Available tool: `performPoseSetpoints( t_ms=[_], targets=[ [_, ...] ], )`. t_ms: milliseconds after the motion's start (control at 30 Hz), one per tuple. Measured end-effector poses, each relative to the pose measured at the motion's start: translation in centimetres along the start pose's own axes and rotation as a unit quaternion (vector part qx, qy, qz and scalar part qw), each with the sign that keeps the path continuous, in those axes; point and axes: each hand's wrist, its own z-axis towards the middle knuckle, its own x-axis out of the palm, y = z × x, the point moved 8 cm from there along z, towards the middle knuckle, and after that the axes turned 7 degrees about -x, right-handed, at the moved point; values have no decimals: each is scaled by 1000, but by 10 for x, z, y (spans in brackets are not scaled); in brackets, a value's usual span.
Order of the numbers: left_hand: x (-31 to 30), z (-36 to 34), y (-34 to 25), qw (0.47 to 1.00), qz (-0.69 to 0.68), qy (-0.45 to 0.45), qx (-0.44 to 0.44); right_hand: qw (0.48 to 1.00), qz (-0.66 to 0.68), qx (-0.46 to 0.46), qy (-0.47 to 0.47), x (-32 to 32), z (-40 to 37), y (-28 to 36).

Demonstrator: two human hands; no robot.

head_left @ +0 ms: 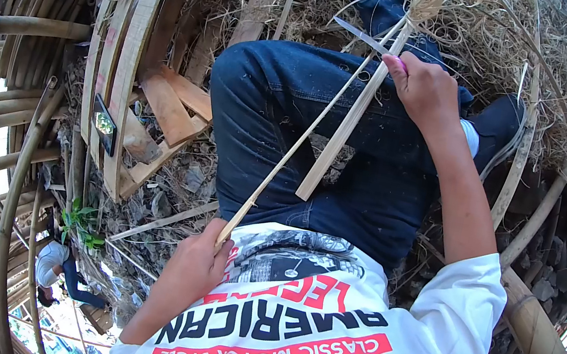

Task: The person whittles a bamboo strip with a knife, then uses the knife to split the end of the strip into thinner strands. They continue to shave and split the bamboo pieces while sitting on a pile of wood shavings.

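Observation:
My left hand (197,260) is closed around the near end of a long thin bamboo strip (301,142), close to the front of my shirt. The strip slants up across my jeans toward my right hand (426,88). That hand is closed on a knife (361,36), its handle mostly hidden by the fingers. The blade points left and crosses the strip near its far end. A wider, flat bamboo slat (343,131) lies over my legs beside the thin strip, its upper part passing by the blade and my right fingers.
Curled shavings (503,49) cover the ground ahead. At left stands a wooden frame of planks (129,21) with a phone (104,124) on it. Bamboo poles (534,327) lie at right, and more (17,183) form a structure at left. Another person (59,266) is at lower left.

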Motion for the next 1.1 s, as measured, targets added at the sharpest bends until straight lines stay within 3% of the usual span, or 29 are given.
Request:
performPoseSetpoints(
  t_ms=[167,233,367,500,567,667,800,1033,1100],
  targets=[
    [-5,4,-1,1000,13,-26,3,998,67,12,-15,-17,0,26],
    [-7,0,-2,999,23,-34,13,996,81,-38,25,-16,-8,53],
    [-5,-1,-5,998,42,-22,29,993,-12,115,3,2,-12,-56],
    [0,2,1,1000,-8,-20,-9,997,33,76,-8,-26,-9,-33],
    [-4,5,-4,1000,-15,-26,8,995,89,43,1,-34,-11,15],
    [-2,6,-11,1000,-25,-2,16,986,163,38,0,-22,-18,35],
    [5,5,-8,998,-49,36,-14,988,108,105,-16,-2,-21,-27],
    [2,-2,-8,1000,1,-2,-17,993,102,58,12,-10,-25,7],
    [9,0,-9,1000,-5,17,-5,991,74,112,-4,1,-19,-41]
  ],
)
